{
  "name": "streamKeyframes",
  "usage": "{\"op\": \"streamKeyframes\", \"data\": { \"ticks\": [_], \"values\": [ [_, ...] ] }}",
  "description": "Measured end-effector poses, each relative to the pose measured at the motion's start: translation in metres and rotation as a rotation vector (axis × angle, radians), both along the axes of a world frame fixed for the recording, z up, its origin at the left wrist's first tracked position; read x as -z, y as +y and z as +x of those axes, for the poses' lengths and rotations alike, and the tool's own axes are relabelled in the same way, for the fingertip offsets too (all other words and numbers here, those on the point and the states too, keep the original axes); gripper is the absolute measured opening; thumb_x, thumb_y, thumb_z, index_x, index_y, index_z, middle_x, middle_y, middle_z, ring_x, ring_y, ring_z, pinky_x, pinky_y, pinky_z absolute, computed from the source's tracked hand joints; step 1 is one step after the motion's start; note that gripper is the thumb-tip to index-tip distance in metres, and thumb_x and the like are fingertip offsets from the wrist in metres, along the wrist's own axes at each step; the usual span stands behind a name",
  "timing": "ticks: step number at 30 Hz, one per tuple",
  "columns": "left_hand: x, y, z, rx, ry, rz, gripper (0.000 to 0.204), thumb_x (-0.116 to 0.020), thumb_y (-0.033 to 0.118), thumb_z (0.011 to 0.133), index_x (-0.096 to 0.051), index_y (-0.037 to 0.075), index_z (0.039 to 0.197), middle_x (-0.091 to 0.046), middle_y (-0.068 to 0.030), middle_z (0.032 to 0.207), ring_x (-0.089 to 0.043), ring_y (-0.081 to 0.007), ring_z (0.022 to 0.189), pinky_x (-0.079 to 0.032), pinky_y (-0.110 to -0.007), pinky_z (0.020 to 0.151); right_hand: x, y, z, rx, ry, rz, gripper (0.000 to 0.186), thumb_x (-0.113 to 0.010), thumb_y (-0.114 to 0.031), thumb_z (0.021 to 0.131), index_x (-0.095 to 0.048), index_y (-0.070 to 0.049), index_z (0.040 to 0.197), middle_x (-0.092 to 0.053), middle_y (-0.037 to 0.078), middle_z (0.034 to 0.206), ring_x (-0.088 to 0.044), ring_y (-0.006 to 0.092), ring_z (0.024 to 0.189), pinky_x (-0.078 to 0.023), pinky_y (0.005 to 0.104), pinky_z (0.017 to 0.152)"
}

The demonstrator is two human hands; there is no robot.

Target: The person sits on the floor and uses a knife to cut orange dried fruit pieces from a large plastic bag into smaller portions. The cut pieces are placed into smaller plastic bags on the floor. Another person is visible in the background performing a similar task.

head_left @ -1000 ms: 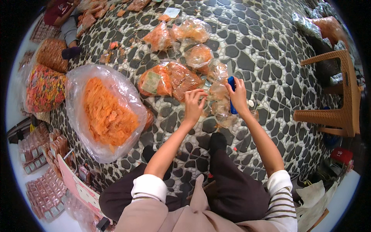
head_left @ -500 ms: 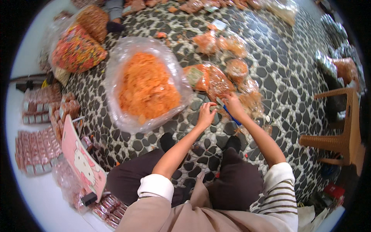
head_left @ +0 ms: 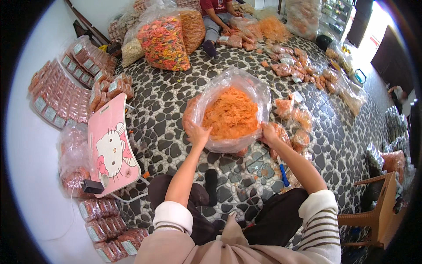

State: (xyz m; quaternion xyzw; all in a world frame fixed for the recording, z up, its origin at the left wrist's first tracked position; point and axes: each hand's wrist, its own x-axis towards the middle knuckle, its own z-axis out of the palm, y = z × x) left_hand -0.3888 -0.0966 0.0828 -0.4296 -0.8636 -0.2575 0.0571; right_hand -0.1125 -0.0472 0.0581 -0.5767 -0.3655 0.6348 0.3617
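A large clear plastic bag [head_left: 211, 141] stands wide open on the floor in front of me, filled with thin orange chips [head_left: 231, 113]. At the near left of its rim, my left hand [head_left: 200, 135] is closed on the plastic. My right hand [head_left: 269, 133] grips the rim on the near right side. Just beyond that hand lie smaller filled clear bags [head_left: 300, 140], partly hidden by my forearm. A knife with a blue handle [head_left: 284, 175] rests on the floor beside my right forearm, near my knee.
To my left stands a low pink folding table [head_left: 105, 145], with stacked packets [head_left: 57, 97] by the wall. Big sacks of colourful snacks [head_left: 165, 44] stand at the back. Another person [head_left: 217, 20] sits there among orange packets. A brown plastic chair [head_left: 373, 215] is at the right.
Both hands have moved from the small bags to the rim of the large bag. The knife, at my right hand before, now lies on the floor. My view has tilted up and left.
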Motion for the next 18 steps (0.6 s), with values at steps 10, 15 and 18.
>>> {"op": "streamKeyframes", "data": {
  "ticks": [10, 15, 18],
  "values": [
    [-0.012, 0.052, -0.063, 0.25, -1.02, 0.409, 0.031, -0.044, 0.022, 0.087, -0.053, -0.003, 0.103, -0.059, -0.0145, 0.091, -0.058, -0.0262, 0.085, -0.045, -0.036, 0.076, -0.075, 0.111, -0.03, 0.212, -0.194, 0.315, 0.043, -0.043, -0.036, 0.09, -0.064, -0.002, 0.075, -0.058, 0.009, 0.061, -0.052, 0.0169, 0.05, -0.04, 0.0321, 0.046],
    [0.027, -0.015, -0.086, -0.05, -1.519, 0.651, 0.035, -0.038, 0.022, 0.087, -0.051, -0.002, 0.11, -0.057, -0.0148, 0.1, -0.059, -0.0257, 0.088, -0.05, -0.038, 0.072, -0.106, 0.08, -0.118, -0.127, -0.542, 0.634, 0.044, -0.051, -0.039, 0.085, -0.058, 0.001, 0.067, -0.051, 0.013, 0.051, -0.053, 0.0208, 0.048, -0.041, 0.0368, 0.05],
    [0.056, -0.035, -0.051, -0.09, -1.531, 0.632, 0.035, -0.033, 0.022, 0.092, -0.044, 0.0, 0.116, -0.052, -0.0127, 0.109, -0.054, -0.0231, 0.095, -0.046, -0.036, 0.08, -0.115, 0.055, -0.094, -0.264, -0.688, 0.677, 0.047, -0.055, -0.04, 0.083, -0.055, 0.002, 0.061, -0.05, 0.009, 0.048, -0.051, 0.0153, 0.046, -0.041, 0.0343, 0.047]
  ]
}}
